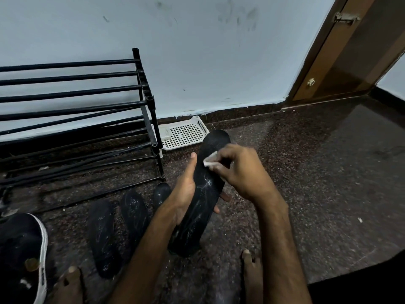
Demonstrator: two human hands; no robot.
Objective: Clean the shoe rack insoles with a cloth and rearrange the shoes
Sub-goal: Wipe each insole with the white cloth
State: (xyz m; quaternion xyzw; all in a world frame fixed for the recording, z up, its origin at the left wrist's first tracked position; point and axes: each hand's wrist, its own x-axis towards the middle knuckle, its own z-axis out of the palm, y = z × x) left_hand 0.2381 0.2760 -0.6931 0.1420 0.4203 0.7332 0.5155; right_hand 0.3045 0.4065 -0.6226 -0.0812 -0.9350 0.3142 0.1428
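Note:
My left hand (184, 194) grips a long black insole (202, 198) from beneath, thumb along its left edge, holding it tilted above the floor. My right hand (238, 172) pinches a small white cloth (210, 160) and presses it on the insole's upper half. White smears streak the insole's middle. Three more black insoles lie on the floor to the left, a long one (103, 238), a second (134, 213) and a third (161, 194) partly behind my left wrist. The black metal shoe rack (144, 93) stands bare against the wall.
A black shoe with a white sole (26, 255) sits at the lower left. A white perforated plastic tray (186, 133) lies by the wall beside the rack. My bare toes (249, 257) show at the bottom. A brown door (341, 55) is at the right.

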